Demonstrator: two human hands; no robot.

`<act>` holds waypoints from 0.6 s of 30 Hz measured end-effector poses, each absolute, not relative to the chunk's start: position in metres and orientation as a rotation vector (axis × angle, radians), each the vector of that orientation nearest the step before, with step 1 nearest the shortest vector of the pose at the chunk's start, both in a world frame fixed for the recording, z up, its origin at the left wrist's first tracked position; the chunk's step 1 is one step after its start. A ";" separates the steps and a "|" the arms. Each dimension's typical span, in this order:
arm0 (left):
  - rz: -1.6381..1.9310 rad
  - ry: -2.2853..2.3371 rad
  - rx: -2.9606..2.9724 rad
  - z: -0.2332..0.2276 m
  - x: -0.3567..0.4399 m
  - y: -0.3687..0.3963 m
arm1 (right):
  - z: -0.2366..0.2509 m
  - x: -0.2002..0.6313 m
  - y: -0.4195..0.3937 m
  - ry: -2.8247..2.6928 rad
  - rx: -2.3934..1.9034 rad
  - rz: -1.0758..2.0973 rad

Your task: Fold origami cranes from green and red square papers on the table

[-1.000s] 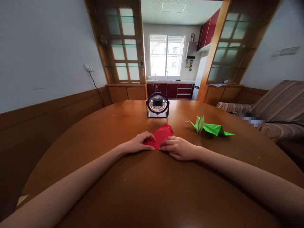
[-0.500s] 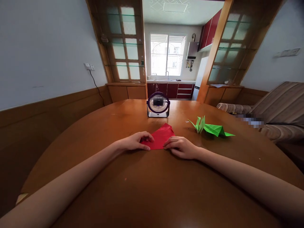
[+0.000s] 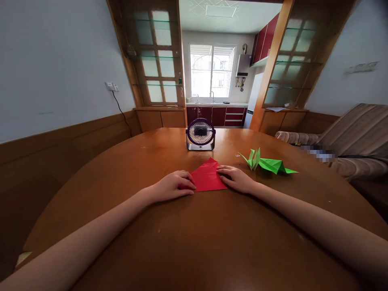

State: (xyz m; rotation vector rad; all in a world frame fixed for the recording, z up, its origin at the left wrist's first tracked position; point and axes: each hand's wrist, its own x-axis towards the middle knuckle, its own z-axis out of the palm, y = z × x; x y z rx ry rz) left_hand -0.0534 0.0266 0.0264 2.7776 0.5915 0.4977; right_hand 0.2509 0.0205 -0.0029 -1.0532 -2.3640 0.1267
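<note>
Tabletop [image 3: 169, 246], one, brown wood, rounded outline, glossy, running from the near edge of view. Left hand [image 3: 174, 186], bare, lying at the left side of the red paper; fingers bent, thumb extended below them near the paper's lower left corner; whether this grip pinches the sheet cannot be told. Right hand [image 3: 238, 180], bare, laid over the paper's right edge, fingertips on its upper face; whether the thumb pinches from beneath cannot be told. Red paper [image 3: 209, 178], one sheet, folded, flat on the tabletop between the two hands, straight edge nearest the wearer, peak pointing away. Green folded paper [image 3: 273, 165], beyond and to the right of the right hand, upright points at its left, low tapering tip at its right; one piece or two, not determinable. Fan [image 3: 200, 133], small, dark round frame on a stand, upright on the tabletop beyond the red paper. Striped armchair [image 3: 354, 129], at right. Window [image 3: 212, 70], bright, two panes, in the kitchen behind.
</note>
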 end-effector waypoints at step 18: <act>0.466 0.940 3.477 0.022 -0.050 0.025 | 0.006 0.247 0.009 -2.434 -0.863 -0.013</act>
